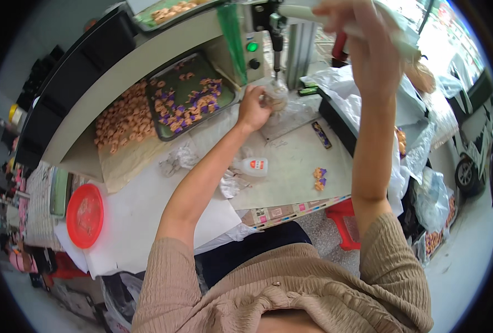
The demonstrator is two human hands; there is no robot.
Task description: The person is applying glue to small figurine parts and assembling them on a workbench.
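My left hand (pixel 253 109) is at the base of a bench press, fingers curled in a pinch against a clear, plastic-looking fixture (pixel 278 97). What the fingertips hold is hidden. Straight above the fixture hangs the press's metal spindle (pixel 277 53). Raised at the upper right, my right hand (pixel 374 58) is blurred by motion, its fingers bent over a pale lever (pixel 305 13) that runs out from the press head. A few small tan-and-purple pieces (pixel 320 179) lie on the bench near its front edge.
Left of the press stands a dark tray (pixel 188 91) of tan and purple pieces, beside a heap of tan pieces (pixel 125 116). A white plastic bottle (pixel 252 166) lies below my left forearm. A black bin lined with plastic (pixel 338 119) is at right, a red basin (pixel 85 215) far left.
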